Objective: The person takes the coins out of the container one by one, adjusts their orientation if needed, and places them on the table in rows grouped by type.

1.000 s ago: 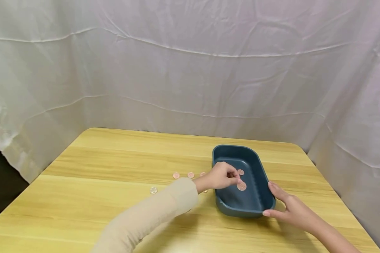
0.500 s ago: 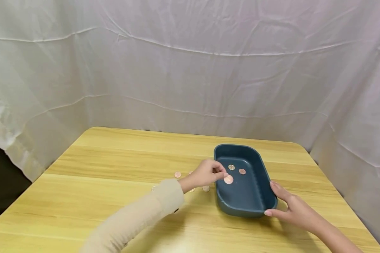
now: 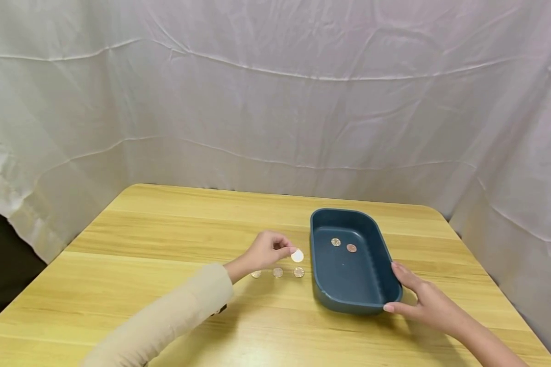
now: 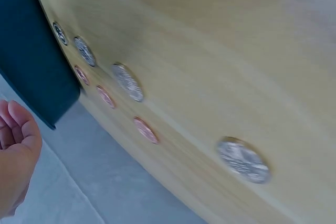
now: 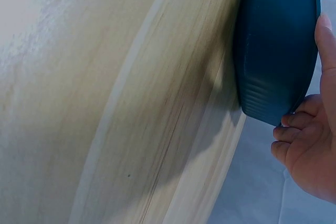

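Note:
My left hand [image 3: 267,251] pinches a coin [image 3: 297,255] between thumb and fingertips, just left of the dark blue box [image 3: 319,293]. The coin's face shines bright with glare. Below this hand lie silvery coins [image 3: 277,272] in a row; in the left wrist view, reddish coins [image 4: 105,97] form a second row beside several silvery coins [image 4: 243,160]. My right hand [image 3: 424,303] grips the box's near right corner, thumb on the near rim and fingers along the right side. Inside the box are a yellowish coin [image 3: 335,242] and a copper coin [image 3: 351,248].
The wooden table [image 3: 165,224] has rounded far corners. A pale cloth curtain [image 3: 266,112] hangs behind it and along both sides. The box stands on the right half of the table.
My left hand has moved left from over the box to over the table, carrying the pinched coin. The yellowish coin in the box has come into view. My right hand stays on the box.

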`<control>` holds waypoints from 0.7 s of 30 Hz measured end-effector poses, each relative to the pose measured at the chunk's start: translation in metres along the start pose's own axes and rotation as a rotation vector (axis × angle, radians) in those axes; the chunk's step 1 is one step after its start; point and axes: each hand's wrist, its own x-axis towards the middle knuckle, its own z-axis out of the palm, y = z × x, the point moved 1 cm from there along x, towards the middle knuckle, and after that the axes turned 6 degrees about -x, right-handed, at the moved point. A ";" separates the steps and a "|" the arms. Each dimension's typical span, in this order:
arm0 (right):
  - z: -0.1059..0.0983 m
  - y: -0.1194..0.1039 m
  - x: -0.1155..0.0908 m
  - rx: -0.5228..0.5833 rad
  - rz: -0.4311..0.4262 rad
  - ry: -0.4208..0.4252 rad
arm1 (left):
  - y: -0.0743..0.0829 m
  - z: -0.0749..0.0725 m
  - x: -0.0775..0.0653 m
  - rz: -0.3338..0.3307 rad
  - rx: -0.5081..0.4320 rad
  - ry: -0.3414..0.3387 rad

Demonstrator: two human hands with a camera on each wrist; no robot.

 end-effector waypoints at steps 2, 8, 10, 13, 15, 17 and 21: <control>0.000 0.000 0.000 0.000 -0.002 0.003 | -0.002 -0.005 -0.004 -0.027 -0.011 0.007; 0.000 0.001 0.000 -0.004 0.007 0.002 | -0.013 -0.022 -0.016 -0.077 -0.013 0.033; 0.001 0.001 -0.001 -0.009 0.009 0.002 | -0.018 -0.027 -0.020 -0.084 0.000 0.048; 0.001 0.001 -0.001 -0.015 0.007 0.006 | -0.025 -0.036 -0.024 -0.096 0.031 0.070; 0.001 0.000 -0.001 -0.014 0.007 0.004 | -0.028 -0.043 -0.028 -0.114 0.048 0.083; 0.002 0.000 0.000 -0.009 0.006 0.000 | -0.032 -0.052 -0.032 -0.133 0.060 0.100; 0.001 0.000 0.000 -0.006 0.010 -0.004 | -0.039 -0.069 -0.039 -0.167 0.088 0.139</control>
